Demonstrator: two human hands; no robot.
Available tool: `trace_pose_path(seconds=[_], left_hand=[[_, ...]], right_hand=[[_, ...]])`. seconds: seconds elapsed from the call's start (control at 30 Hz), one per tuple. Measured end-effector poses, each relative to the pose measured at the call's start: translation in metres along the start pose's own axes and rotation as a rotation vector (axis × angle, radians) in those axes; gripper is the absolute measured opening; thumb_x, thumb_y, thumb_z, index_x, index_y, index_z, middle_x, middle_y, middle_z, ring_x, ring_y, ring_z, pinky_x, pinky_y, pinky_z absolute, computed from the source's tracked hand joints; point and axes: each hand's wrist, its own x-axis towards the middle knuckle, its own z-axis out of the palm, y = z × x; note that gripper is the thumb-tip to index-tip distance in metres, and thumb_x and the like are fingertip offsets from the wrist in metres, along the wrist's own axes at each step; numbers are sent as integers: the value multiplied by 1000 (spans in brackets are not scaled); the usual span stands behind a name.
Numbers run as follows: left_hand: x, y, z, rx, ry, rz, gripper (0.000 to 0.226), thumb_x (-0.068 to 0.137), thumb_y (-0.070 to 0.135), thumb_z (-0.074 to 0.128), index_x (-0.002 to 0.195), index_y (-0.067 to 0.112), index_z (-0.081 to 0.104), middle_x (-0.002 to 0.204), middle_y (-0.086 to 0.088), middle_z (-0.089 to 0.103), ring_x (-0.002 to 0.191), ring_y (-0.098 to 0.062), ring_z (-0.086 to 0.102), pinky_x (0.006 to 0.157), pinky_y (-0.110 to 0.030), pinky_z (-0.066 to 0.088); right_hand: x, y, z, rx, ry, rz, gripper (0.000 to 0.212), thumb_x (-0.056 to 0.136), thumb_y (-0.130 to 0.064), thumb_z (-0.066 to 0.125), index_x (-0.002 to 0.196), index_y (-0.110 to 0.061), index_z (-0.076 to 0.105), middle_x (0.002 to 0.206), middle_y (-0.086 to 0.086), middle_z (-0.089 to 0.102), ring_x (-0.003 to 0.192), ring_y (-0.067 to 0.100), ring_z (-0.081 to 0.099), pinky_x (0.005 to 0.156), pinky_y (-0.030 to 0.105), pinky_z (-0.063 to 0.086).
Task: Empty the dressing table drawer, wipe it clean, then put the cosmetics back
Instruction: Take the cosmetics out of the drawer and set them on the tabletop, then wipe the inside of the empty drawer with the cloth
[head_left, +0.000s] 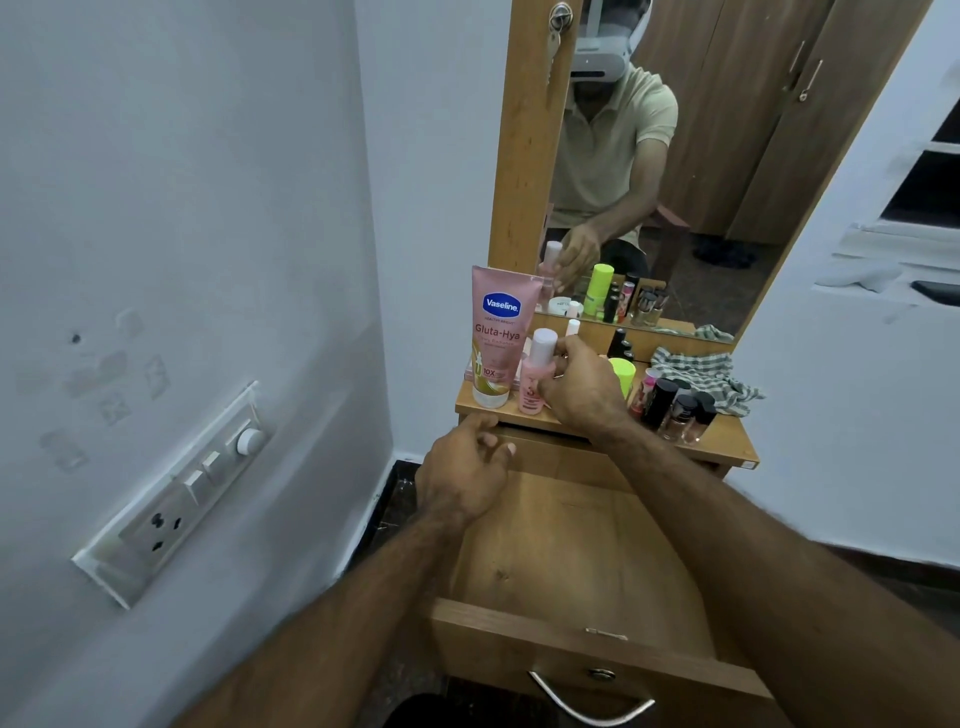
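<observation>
The wooden drawer (561, 551) is pulled out towards me and nothing lies inside it. My right hand (582, 389) grips a small pink bottle (535, 379) with a white cap that stands on the dressing table top (727, 441). A pink Vaseline tube (496, 332) stands upright just left of the bottle. My left hand (465, 473) hovers over the drawer's back left corner with fingers loosely curled, holding nothing. Right of my right hand stand a neon green bottle (623, 371) and several dark small bottles (675, 408).
A checked cloth (696, 374) lies crumpled at the table's back right. The mirror (675, 182) rises behind the cosmetics. A white wall with a switch panel (176, 499) is close on the left. The drawer front carries a metal handle (587, 701).
</observation>
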Motion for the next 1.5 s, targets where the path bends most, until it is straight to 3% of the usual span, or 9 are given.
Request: trace_pose_path(seconds=[0.13,0.23,0.3,0.4,0.63,0.83,1.0,1.3,1.5], left_hand=[[-3,1,2,-1,-12,21,45,93,45,66,135,31,56,103,21,60,103,-10,63,91,-34,51],[-9,4,2,-17,-11,42,41,93,44,65,132,33,58,94,26,60,94,-2,60,90,-33,53],[-14,9,4,-49,-19,96,35,93,45,64,127,37,61,86,27,63,84,4,61,84,-29,54],[-24,25,15,-87,-72,215,28,92,44,66,119,40,65,83,24,67,86,10,60,75,-23,54],[-42,87,68,-130,-136,423,27,92,35,67,119,31,68,90,20,69,85,1,64,73,-27,57],[-34,117,106,-57,-157,446,28,93,37,66,121,34,65,100,19,64,89,3,60,78,-27,57],[-24,119,119,-45,-165,404,27,94,31,68,121,30,66,98,17,66,87,1,61,78,-28,57],[-25,118,123,-76,-193,362,24,95,30,66,120,32,66,87,20,66,86,8,59,70,-18,52],[-40,119,113,-134,-276,262,14,99,35,59,105,32,72,81,15,71,79,-1,64,69,-21,52]], right_hand=[[-10,-1,-5,20,3,4,60,89,-11,74,142,-19,48,130,4,66,111,22,64,88,40,57],[-30,5,-20,134,51,-6,62,89,-19,76,144,-23,47,130,-2,65,106,14,67,75,30,58],[-53,19,-34,227,100,-10,49,89,-28,75,134,-30,55,113,-13,69,91,0,66,64,20,52],[-84,53,-54,327,198,19,26,90,-32,72,115,-32,63,89,-14,70,82,1,67,70,25,56],[-83,140,-91,287,527,108,17,96,-18,61,107,-30,63,96,-12,64,86,6,61,77,30,53],[-33,193,-107,-181,239,-26,46,95,-8,57,139,-21,55,147,2,52,135,25,42,111,43,36],[11,202,-104,-468,-56,-70,58,101,-15,47,155,-30,33,166,-3,24,148,29,23,113,48,30],[26,198,-102,-720,39,-34,38,104,-21,41,140,-21,53,140,9,51,128,31,43,96,42,44],[-7,201,-116,-505,75,246,19,92,-17,56,112,-13,56,110,9,63,89,24,56,67,34,42]])
